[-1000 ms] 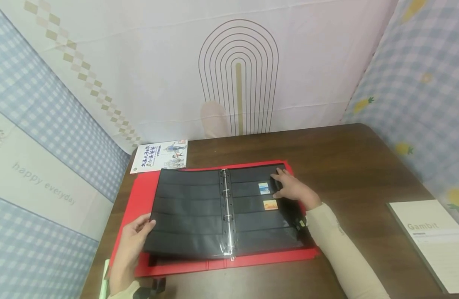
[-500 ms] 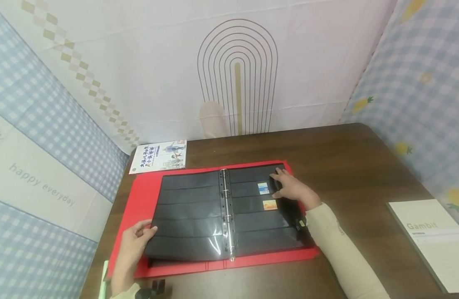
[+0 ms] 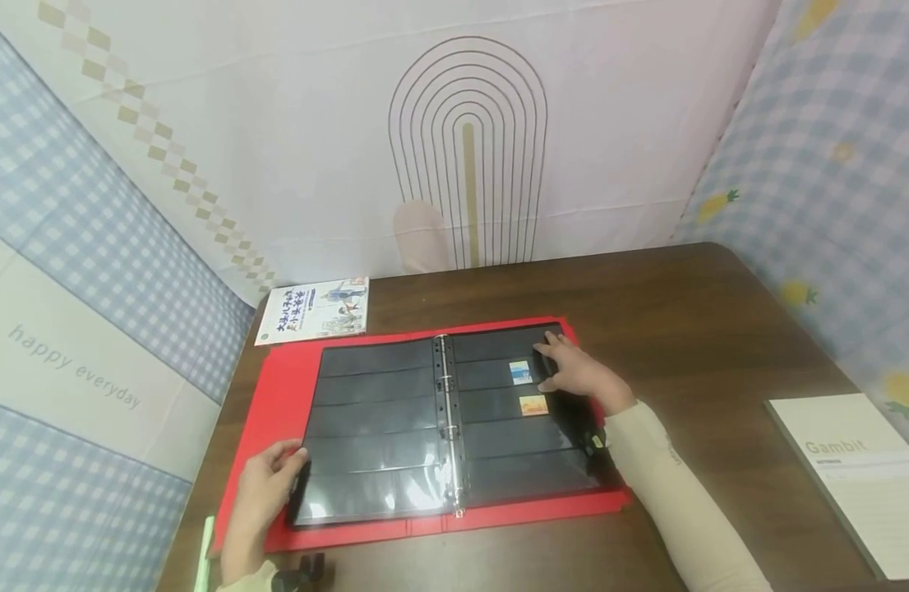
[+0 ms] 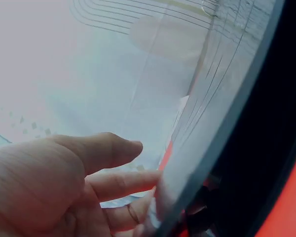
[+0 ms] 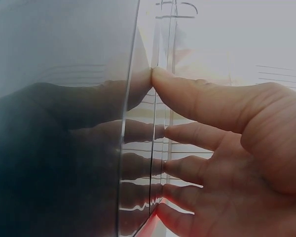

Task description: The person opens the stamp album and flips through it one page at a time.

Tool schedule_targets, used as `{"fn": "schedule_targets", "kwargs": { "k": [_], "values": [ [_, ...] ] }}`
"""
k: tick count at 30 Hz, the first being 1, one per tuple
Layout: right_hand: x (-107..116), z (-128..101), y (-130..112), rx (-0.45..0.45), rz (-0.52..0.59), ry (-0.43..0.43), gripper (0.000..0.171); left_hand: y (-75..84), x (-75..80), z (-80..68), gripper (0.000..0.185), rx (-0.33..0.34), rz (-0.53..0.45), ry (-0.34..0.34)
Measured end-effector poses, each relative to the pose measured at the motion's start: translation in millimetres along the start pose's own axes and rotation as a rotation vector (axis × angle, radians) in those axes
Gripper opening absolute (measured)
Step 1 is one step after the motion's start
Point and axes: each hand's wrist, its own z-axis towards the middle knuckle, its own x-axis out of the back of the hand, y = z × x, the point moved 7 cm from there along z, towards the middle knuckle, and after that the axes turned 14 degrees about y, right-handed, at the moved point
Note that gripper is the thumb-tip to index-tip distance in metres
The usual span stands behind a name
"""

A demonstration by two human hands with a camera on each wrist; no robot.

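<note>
A red ring binder lies open on the brown table. Its black pocket pages spread either side of the metal rings. Two stamps, a blue one and an orange one, sit in the right page. My left hand is at the left page's near-left corner, its fingers touching the page edge. My right hand rests flat on the upper right of the right page, its straight fingers pressing the glossy sheet.
A white booklet lies beyond the binder's far-left corner. A pale notebook marked Gambit sits at the table's right edge. A thin green strip and a small black object lie at the near left. Patterned cloth walls enclose the table.
The left black page has sunk from slightly raised to nearly flat, and my left hand has moved down toward me with its corner. My right hand has stayed put.
</note>
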Motion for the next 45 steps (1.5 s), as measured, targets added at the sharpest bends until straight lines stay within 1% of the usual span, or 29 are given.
{"fn": "schedule_targets", "kwargs": {
  "k": [4,6,11,16,18,21,25,27,30,34,39,45],
  "values": [
    [0.8,-0.1,-2.5,0.003,0.010,0.003,0.077,7.1,2.1,-2.0,0.038,-0.092,0.136,0.026],
    [1.4,-0.3,-3.4,-0.003,0.015,0.004,0.077,10.7,2.6,-3.7,0.039,-0.107,0.185,0.037],
    [2.3,0.3,-4.3,-0.007,0.014,0.006,0.076,18.5,2.0,-8.9,0.041,-0.121,0.228,0.046],
    [4.1,3.0,-4.5,0.016,-0.017,0.013,0.076,25.2,-1.5,-13.4,0.042,-0.169,0.259,0.061],
    [5.8,4.0,-6.0,0.025,-0.039,0.014,0.076,26.2,-4.8,-15.2,0.045,-0.170,0.268,0.054],
    [9.6,7.7,-10.5,0.043,-0.076,0.011,0.076,25.5,-10.5,-18.4,0.052,-0.145,0.266,0.030],
    [15.7,16.4,-15.1,0.051,-0.100,0.006,0.078,22.3,-17.2,-23.6,0.062,-0.105,0.268,0.002],
    [18.9,20.8,-14.0,0.039,-0.102,0.006,0.081,21.7,-20.9,-26.6,0.067,-0.096,0.269,-0.011],
    [21.7,24.7,-9.1,0.020,-0.115,-0.002,0.086,23.7,-27.0,-31.4,0.072,-0.112,0.294,-0.026],
    [19.9,24.6,-2.2,0.002,-0.111,-0.025,0.089,27.5,-33.9,-38.6,0.077,-0.137,0.322,-0.057],
    [14.6,20.0,0.0,0.009,-0.110,-0.018,0.090,31.4,-40.2,-42.7,0.083,-0.134,0.302,-0.087],
    [10.9,12.4,1.7,0.001,-0.131,-0.012,0.087,29.4,-51.8,-45.2,0.089,-0.148,0.313,-0.126]
  ]
}}
